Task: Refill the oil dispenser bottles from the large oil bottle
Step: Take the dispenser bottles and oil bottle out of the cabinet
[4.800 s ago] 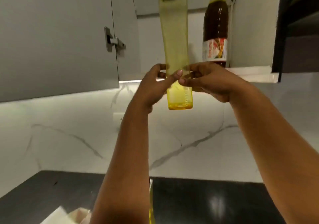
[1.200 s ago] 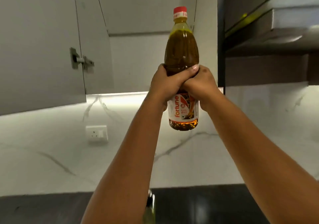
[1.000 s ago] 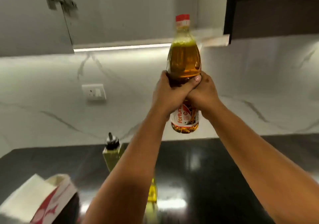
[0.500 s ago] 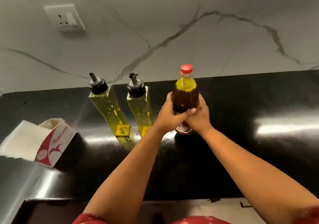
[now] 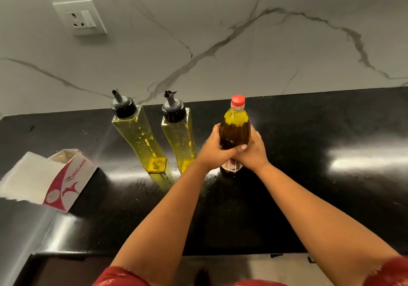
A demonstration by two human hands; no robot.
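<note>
I count two oil dispenser bottles, the left dispenser bottle and the right dispenser bottle, both upright on the black countertop with black pour spouts and only a little yellow oil at the bottom. There is one large oil bottle, red-capped, standing just right of them. My left hand and right hand both wrap around its middle, fingers overlapping in front. One open tissue box lies well to the left. One wall socket sits on the marble backsplash.
</note>
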